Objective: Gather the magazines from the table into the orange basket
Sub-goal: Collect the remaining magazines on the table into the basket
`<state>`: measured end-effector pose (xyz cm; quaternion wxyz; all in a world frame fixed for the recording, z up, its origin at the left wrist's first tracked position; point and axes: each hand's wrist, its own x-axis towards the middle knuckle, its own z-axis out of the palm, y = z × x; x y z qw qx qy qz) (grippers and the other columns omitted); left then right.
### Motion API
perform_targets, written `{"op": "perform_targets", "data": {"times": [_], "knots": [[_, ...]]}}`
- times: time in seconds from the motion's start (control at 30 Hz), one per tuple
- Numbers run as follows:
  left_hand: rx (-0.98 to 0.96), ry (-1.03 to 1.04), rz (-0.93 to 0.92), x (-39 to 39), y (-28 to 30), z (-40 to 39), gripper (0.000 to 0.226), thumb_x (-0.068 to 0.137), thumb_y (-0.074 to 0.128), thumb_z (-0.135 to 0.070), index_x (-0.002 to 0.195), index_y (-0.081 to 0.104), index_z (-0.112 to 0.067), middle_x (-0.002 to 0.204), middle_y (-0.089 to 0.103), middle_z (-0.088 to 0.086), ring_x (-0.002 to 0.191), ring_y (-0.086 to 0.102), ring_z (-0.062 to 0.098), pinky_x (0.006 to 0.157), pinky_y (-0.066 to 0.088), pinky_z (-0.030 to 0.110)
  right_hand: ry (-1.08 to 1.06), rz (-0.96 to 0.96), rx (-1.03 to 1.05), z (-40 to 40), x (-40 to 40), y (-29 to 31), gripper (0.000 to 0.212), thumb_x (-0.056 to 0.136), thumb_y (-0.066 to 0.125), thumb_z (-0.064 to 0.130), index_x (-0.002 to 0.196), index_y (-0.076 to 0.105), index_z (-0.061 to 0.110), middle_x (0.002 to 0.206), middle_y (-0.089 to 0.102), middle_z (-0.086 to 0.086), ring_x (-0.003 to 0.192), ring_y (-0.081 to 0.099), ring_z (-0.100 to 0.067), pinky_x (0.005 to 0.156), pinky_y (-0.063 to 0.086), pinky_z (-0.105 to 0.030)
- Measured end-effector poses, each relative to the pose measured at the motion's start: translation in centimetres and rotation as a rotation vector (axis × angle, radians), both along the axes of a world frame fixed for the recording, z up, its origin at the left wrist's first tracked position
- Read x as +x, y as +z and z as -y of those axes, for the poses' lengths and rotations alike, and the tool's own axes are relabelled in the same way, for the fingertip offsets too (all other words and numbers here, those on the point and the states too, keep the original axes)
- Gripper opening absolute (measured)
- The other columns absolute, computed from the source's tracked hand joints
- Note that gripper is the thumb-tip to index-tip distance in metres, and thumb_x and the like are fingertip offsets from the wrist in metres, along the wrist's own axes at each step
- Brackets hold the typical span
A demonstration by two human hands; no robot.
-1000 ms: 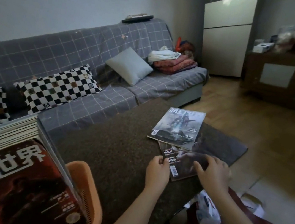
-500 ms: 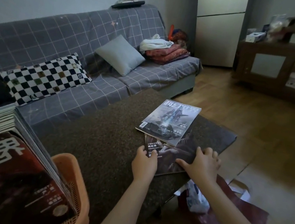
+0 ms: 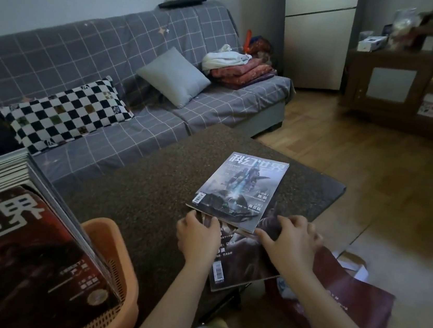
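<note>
Head view, looking down over a dark speckled table [image 3: 137,203]. At centre, slightly toward 3 o'clock: a pale blue-grey magazine with a robot cover [image 3: 239,191], lying flat on top of a darker brown-covered magazine [image 3: 241,259] whose near corner overhangs the table's edge. Left hand [image 3: 197,236] at the upper magazine's near left corner, grip closed in a pinch on the dark magazine's left edge, fingertips tucked under the pale cover. Right hand [image 3: 291,244] at 3 o'clock of the left, resting on the dark magazine with curled fingers over its right edge; whether truly clamped cannot be told. At 8 o'clock, an orange perforated plastic basket [image 3: 113,287] on the table, packed with upright magazines, a red-and-black cover [image 3: 21,257] facing out. Beyond, toward 11 o'clock, a grey checked sofa [image 3: 88,47] with a black-and-white chequered cushion [image 3: 66,112]. At 5 o'clock, a maroon bag [image 3: 350,305] on the wooden floor.
</note>
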<state>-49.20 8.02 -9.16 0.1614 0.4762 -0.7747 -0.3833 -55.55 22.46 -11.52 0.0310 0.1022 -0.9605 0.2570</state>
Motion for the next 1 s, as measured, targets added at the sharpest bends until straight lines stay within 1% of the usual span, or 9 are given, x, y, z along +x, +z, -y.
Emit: {"op": "perform_targets", "data": {"times": [0.07, 0.23, 0.47, 0.57, 0.63, 0.73, 0.83, 0.9, 1.0], "knots": [[-0.043, 0.014, 0.002, -1.9, 0.1, 1.6, 0.054, 0.092, 0.056, -0.033, 0.14, 0.04, -0.013, 0.145, 0.04, 0.011, 0.134, 0.039, 0.027, 0.111, 0.032, 0.047, 0.039, 0.019, -0.014, 1.4, -0.5, 0.0, 0.059, 0.081, 0.051, 0.063, 0.127, 0.053, 0.027, 0.128, 0.05, 0.0, 0.12, 0.035, -0.023, 0.099, 0.022, -0.039], [-0.096, -0.068, 0.09, -5.3, -1.2, 4.7, 0.067, 0.096, 0.05, -0.035, 0.151, 0.021, -0.011, 0.157, 0.026, 0.008, 0.145, 0.024, 0.024, 0.118, 0.018, 0.044, 0.028, 0.064, -0.089, 3.7, -1.5, -0.8, 0.062, 0.083, 0.05, 0.061, 0.135, 0.046, 0.028, 0.132, 0.048, 0.001, 0.124, 0.034, -0.023, 0.103, 0.021, -0.04], [-0.198, 0.002, 0.069, -4.7, -1.4, 3.6, 0.053, 0.089, 0.062, -0.04, 0.134, 0.05, -0.014, 0.133, 0.051, 0.01, 0.122, 0.049, 0.026, 0.105, 0.039, 0.043, -0.069, 0.067, -0.13, 3.3, -2.4, -1.0, 0.057, 0.084, 0.055, 0.055, 0.13, 0.053, 0.021, 0.121, 0.049, -0.008, 0.116, 0.041, -0.026, 0.099, 0.027, -0.04], [-0.057, -0.054, 0.065, -3.0, -0.8, 3.3, 0.047, 0.082, 0.072, -0.038, 0.121, 0.059, -0.014, 0.117, 0.062, 0.005, 0.1, 0.062, 0.02, 0.084, 0.053, 0.037, -0.131, 0.112, -0.104, 2.2, -2.3, -0.8, 0.059, 0.08, 0.06, 0.058, 0.123, 0.056, 0.017, 0.121, 0.05, -0.011, 0.115, 0.043, -0.029, 0.097, 0.03, -0.041], [0.121, -0.105, 0.067, -2.0, -0.2, 3.2, 0.045, 0.079, 0.075, -0.034, 0.115, 0.059, -0.012, 0.111, 0.064, 0.005, 0.093, 0.063, 0.018, 0.075, 0.053, 0.033, -0.163, 0.162, -0.114, 1.2, -2.2, -0.6, 0.057, 0.076, 0.063, 0.059, 0.115, 0.059, 0.018, 0.12, 0.052, -0.012, 0.115, 0.044, -0.03, 0.097, 0.031, -0.042], [0.362, -0.177, -0.038, -0.2, 0.5, 2.1, 0.041, 0.084, 0.072, -0.024, 0.115, 0.047, -0.016, 0.122, 0.058, 0.008, 0.102, 0.06, 0.022, 0.084, 0.054, 0.038, -0.16, 0.245, -0.138, -0.5, -1.5, -0.3, 0.052, 0.075, 0.065, 0.059, 0.108, 0.063, 0.018, 0.113, 0.056, -0.009, 0.111, 0.047, -0.028, 0.095, 0.034, -0.042], [0.411, -0.218, -0.111, 1.8, 1.1, 0.4, 0.049, 0.089, 0.064, -0.016, 0.132, 0.041, -0.018, 0.131, 0.053, 0.007, 0.112, 0.058, 0.024, 0.09, 0.053, 0.043, -0.163, 0.287, -0.195, -2.1, -0.1, -0.1, 0.052, 0.076, 0.066, 0.053, 0.118, 0.062, 0.022, 0.113, 0.06, -0.006, 0.108, 0.051, -0.025, 0.095, 0.035, -0.041], [0.402, -0.217, -0.187, 3.1, 1.4, -0.4, 0.045, 0.09, 0.062, -0.017, 0.131, 0.042, -0.021, 0.129, 0.054, 0.004, 0.106, 0.059, 0.021, 0.076, 0.057, 0.038, -0.16, 0.326, -0.228, -3.1, 0.9, 0.2, 0.05, 0.076, 0.067, 0.052, 0.116, 0.063, 0.021, 0.112, 0.062, -0.004, 0.104, 0.055, -0.024, 0.094, 0.037, -0.042], [0.326, -0.227, -0.28, 5.5, 2.6, -0.9, 0.036, 0.091, 0.061, -0.016, 0.119, 0.042, -0.031, 0.113, 0.049, -0.008, 0.095, 0.056, 0.013, 0.059, 0.049, 0.023, -0.087, 0.42, -0.398, -4.1, 2.2, 0.8, 0.042, 0.075, 0.072, 0.046, 0.106, 0.066, 0.018, 0.103, 0.066, -0.004, 0.097, 0.06, -0.025, 0.092, 0.044, -0.048]]}}
